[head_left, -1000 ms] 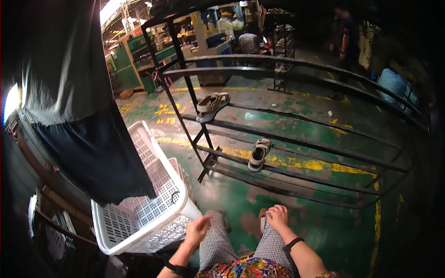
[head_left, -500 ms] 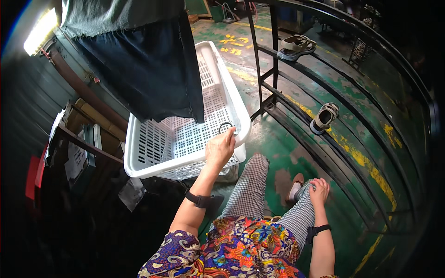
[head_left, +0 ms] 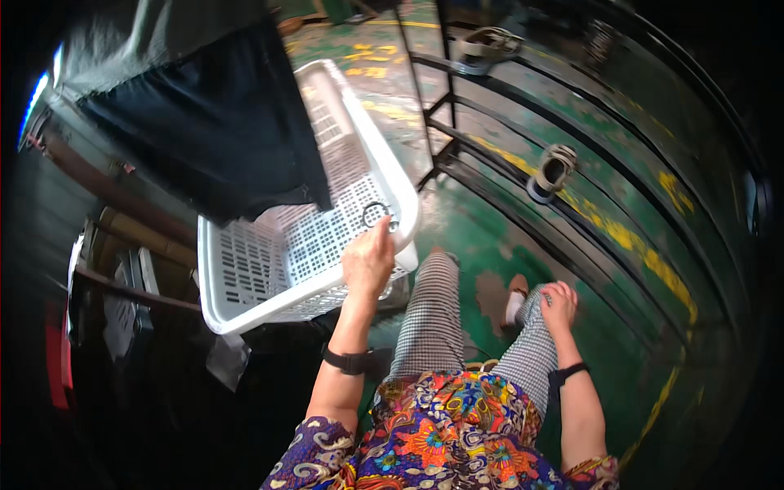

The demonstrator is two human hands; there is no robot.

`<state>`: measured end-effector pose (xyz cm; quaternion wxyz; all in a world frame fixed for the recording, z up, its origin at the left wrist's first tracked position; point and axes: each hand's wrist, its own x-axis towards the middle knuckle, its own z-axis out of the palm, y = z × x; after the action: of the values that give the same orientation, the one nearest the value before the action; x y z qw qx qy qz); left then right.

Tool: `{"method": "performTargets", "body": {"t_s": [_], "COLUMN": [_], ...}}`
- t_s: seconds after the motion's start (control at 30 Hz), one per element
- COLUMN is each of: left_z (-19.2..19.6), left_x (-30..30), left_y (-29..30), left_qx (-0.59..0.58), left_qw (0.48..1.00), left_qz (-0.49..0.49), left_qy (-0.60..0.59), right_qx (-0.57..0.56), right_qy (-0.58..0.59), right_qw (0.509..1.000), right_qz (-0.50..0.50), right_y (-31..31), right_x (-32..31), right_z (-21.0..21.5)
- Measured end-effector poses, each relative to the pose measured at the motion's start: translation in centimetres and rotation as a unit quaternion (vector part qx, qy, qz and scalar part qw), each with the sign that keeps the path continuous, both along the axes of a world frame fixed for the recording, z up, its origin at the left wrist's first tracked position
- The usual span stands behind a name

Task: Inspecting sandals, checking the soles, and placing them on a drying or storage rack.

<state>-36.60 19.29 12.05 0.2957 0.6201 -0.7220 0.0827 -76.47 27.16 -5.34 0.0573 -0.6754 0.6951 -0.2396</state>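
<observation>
My left hand (head_left: pixel 367 257) is closed at the near rim of a white perforated plastic basket (head_left: pixel 273 302). A small black ring (head_left: pixel 375 215) sticks out past its fingers; the rest of that thing is hidden in the grip. My right hand (head_left: pixel 559 304) lies on my right knee, over the checked trousers (head_left: pixel 516 355), fingers resting on the cloth and holding nothing. Dark cloth (head_left: pixel 220 122) with a grey upper part hangs over the basket's far left side, its ragged lower edge dipping inside.
To the right stands a black metal rack (head_left: pixel 523 90) with a sandal (head_left: pixel 487 49) on an upper bar and another sandal (head_left: pixel 554 173) lower down. Boxes and folders (head_left: pixel 135 265) fill a dark shelf on the left. Yellow lines mark the worn green floor (head_left: pixel 482 220).
The view has shifted, so the basket, cloth and rack appear farther left. My left hand still grips the black ring at the rim, and my right hand stays on my knee.
</observation>
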Motion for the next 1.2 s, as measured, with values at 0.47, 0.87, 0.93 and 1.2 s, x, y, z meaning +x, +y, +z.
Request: {"method": "performTargets", "body": {"t_s": [0.47,0.87,0.93,1.2], "left_z": [11.8,21.6,22.9,27.2], "left_x": [-3.2,-12.1,-12.7,-14.5], "left_y": [3.1,1.7,2.1,4.2], "left_qx": [-0.037,-0.028,-0.023,0.008], "left_qw": [0.851,0.534,0.483,0.274], "left_qz": [-0.306,-0.746,-0.79,-0.917], "left_qy": [0.424,0.396,0.376,0.291], "right_qx": [-0.006,-0.009,0.002,0.015], "right_qy": [0.031,0.017,0.015,0.0], "right_qw": [0.998,0.997,0.997,0.998], "right_qz": [-0.062,-0.078,-0.08,-0.068], "right_y": [0.0,-0.1,-0.1,-0.3], "right_x": [0.1,1.8,1.7,1.3], "right_z": [-0.7,-1.0,-0.7,-0.1]}}
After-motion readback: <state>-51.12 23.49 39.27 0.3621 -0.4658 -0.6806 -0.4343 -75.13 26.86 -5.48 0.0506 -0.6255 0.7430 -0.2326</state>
